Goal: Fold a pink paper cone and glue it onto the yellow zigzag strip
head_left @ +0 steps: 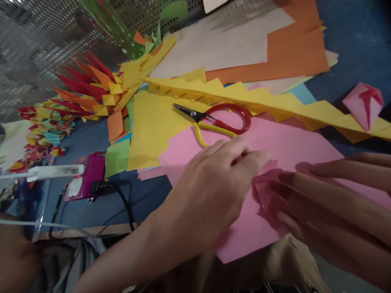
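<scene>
A small folded piece of pink paper (266, 189) lies between my two hands, above a larger pink sheet (293, 142). My left hand (220, 179) is closed, its fingers curled and pinching at the piece's upper left edge. From the right, my right hand (330, 207) holds the other side between thumb and index finger, while its other fingers stretch out over the sheet. The fingers partly hide the piece. Just beyond my left hand, scissors (210, 118) with one red and one yellow handle rest on the paper, touched by no fingertip that I can see.
A long pleated yellow paper strip (226, 92) crosses the table, with a folded pink piece (365, 103) on its right end. Red, orange and yellow folded paper (91, 87) stands at left, near a purple device (91, 175) with cables. Orange sheets (299, 53) lie behind.
</scene>
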Available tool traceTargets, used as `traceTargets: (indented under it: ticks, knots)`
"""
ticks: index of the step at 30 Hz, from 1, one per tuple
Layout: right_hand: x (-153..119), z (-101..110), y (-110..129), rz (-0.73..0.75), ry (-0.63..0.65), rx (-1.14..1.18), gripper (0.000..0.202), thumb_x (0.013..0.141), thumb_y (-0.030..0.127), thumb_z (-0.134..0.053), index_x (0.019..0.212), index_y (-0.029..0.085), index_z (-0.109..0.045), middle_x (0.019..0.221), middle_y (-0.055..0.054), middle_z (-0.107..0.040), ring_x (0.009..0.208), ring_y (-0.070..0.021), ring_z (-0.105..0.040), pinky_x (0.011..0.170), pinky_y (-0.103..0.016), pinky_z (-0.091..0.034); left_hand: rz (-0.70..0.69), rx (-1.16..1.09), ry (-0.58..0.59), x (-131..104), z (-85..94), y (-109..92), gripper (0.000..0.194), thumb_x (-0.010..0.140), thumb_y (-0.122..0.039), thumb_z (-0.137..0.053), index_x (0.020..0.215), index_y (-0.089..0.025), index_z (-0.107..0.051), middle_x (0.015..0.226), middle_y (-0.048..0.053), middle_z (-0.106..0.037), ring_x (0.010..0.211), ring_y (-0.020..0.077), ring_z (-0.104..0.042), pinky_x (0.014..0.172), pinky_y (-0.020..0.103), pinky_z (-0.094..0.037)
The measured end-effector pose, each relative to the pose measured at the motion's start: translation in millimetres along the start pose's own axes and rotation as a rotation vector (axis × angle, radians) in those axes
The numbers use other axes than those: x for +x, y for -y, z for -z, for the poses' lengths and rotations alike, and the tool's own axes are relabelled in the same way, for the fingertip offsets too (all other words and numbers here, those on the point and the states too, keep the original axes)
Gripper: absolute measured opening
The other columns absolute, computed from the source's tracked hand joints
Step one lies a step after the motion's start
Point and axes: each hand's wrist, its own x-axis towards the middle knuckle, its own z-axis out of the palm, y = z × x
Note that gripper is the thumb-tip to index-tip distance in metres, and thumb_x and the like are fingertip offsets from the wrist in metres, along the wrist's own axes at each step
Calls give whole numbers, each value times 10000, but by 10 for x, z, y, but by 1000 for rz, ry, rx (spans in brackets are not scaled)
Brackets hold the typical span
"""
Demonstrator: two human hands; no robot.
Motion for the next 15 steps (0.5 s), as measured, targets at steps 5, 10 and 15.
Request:
traceTargets:
  ticks: [5,10,15]
  knots:
    - [70,-38,158,106,37,9,347,1109,181,-559,1409,212,-730,1496,-31,-726,1379,-334,-655,1215,-578,-500,6,-84,35,19,72,3,292,1060,-79,-594,1272,-205,-751,1241,57,-742,1134,209,-718,1017,363,-611]
    - [136,-39,232,119,66,9,328,1041,194,-708,1368,196,-732,1481,-13,-733,1302,-287,-696,1200,-539,-558,-40,-40,-11,64,63,7,239,1091,-127,-567,1142,-247,-766,1192,27,-754,1088,201,-724,980,357,-629]
    - [89,-67,290,-23,32,78,267,1055,168,-708,1302,248,-769,1547,51,-692,1374,-227,-679,1265,-447,-516,-141,91,-52,65,61,47,319,1121,-173,-545,897,-245,-761,1006,-10,-787,964,182,-745,832,309,-646]
